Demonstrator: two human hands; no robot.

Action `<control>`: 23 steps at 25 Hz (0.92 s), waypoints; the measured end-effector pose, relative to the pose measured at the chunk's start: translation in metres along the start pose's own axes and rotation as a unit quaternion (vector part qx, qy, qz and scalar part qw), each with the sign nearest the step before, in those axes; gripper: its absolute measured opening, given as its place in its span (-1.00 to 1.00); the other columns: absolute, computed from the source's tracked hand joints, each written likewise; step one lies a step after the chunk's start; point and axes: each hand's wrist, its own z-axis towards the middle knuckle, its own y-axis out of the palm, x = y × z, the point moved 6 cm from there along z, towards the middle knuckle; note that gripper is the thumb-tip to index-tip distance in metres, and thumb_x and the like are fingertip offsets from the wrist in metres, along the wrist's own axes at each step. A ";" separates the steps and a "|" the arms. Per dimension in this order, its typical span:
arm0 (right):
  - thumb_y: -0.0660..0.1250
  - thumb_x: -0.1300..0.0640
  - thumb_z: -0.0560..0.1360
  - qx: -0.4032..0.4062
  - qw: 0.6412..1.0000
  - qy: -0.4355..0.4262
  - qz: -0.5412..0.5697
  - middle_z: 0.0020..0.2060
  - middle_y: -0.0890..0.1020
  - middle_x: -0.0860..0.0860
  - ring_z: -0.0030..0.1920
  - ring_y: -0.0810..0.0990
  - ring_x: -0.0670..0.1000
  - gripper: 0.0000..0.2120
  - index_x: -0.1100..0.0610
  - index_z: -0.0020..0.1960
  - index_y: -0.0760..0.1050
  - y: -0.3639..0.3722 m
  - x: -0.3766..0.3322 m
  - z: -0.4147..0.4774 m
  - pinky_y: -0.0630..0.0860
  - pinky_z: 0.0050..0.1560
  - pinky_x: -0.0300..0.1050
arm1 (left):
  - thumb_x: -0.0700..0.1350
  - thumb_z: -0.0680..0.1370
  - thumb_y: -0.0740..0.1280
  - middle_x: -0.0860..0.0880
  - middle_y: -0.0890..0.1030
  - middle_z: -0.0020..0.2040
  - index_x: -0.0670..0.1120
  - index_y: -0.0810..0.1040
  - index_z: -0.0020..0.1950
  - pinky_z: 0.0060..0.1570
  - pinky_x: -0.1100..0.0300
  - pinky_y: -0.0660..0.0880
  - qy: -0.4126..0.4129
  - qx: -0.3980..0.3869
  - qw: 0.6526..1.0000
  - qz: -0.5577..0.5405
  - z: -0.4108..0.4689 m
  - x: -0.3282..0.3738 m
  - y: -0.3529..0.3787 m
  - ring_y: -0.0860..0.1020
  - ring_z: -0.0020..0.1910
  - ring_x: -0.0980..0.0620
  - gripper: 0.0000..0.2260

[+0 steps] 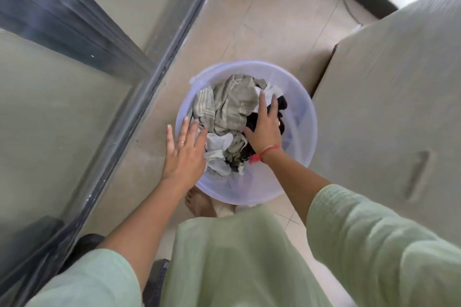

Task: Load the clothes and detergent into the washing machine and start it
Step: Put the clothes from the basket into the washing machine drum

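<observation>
Green sleeves and tunic fill the bottom of the view, both arms reaching down into a translucent lilac tub (303,117) on the tiled floor (262,20).

Clothes (232,104) are all in the tub: grey-striped piece on top, white pieces at the near side, dark items on the right. Nothing lifted yet.

Right hand (265,129): fingers spread apart, palm flat on the dark/white fabric, not closed on anything. Red thread at the wrist.
Left hand (183,149): also spread, over the tub's left rim, fingertips at the edge of the pile. Touching cloth or just above it? Can't tell, there's some motion blur.

Covered grey block on the right (389,97) is probably the washing machine under a cover, but that's a guess. No drum, lid or detergent in view.

Judgement: step in hand is gathering the first load out of the tub; task is barely started.

To do it well:
- push both hands under the pile from opposite sides, then close; don't pinch only the top layer
- scoop the small white pieces in with the big grey one so they don't drop
- keep the tub steady, as it looks light and could tip or slide
- lift straight up, clear the rim, check for trailing ends
</observation>
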 end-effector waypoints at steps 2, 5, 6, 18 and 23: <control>0.47 -0.05 0.36 0.032 0.991 -0.101 -0.084 0.53 -0.01 0.13 0.29 0.39 0.24 -0.07 -0.06 0.53 -0.04 0.009 -0.016 0.021 0.44 0.20 0.10 | -0.03 0.34 0.47 -0.17 0.20 0.50 -0.12 0.21 0.48 0.37 -0.32 -0.06 0.003 0.028 0.999 0.016 0.012 -0.005 0.007 0.06 0.51 -0.18 -0.22; 0.42 -0.07 0.36 0.021 0.949 -0.231 -0.213 0.43 0.27 0.14 0.23 0.41 0.23 -0.27 -0.03 0.46 0.22 0.029 -0.045 0.024 0.39 0.17 0.12 | 0.07 0.34 0.47 -0.19 -0.04 0.54 -0.13 0.06 0.52 0.36 -0.31 -0.17 -0.037 0.018 0.999 -0.007 0.015 -0.014 0.009 -0.16 0.51 -0.18 -0.10; 0.38 0.03 0.39 0.030 0.951 -0.232 -0.203 0.35 0.36 0.13 0.19 0.43 0.22 -0.45 0.01 0.36 0.36 0.029 -0.051 0.024 0.40 0.15 0.11 | 0.09 0.35 0.47 -0.18 -0.09 0.54 -0.13 0.04 0.53 0.37 -0.30 -0.19 -0.058 0.008 0.998 -0.024 0.013 -0.016 0.007 -0.20 0.51 -0.18 -0.09; 0.23 0.41 0.35 0.101 0.960 -0.220 0.139 -0.34 0.52 0.14 -0.29 0.47 0.14 -0.90 0.30 -0.14 0.44 -0.066 -0.037 -0.110 0.41 -0.28 -0.02 | 0.12 0.32 0.52 -0.07 -0.30 0.53 -0.11 -0.14 0.54 0.43 -0.08 0.07 -0.118 -0.086 0.970 -0.197 -0.011 -0.013 -0.008 -0.20 0.52 -0.12 0.07; 0.23 0.29 0.44 0.103 0.914 -0.076 0.385 -0.36 0.42 0.20 -0.32 0.41 0.22 -0.89 0.26 -0.21 0.31 -0.100 -0.017 -0.141 0.39 -0.30 0.07 | 0.20 0.28 0.50 -0.10 -0.18 0.55 -0.03 -0.22 0.54 0.44 -0.08 -0.01 -0.117 -0.078 0.950 -0.277 -0.026 0.000 -0.028 -0.14 0.53 -0.11 0.13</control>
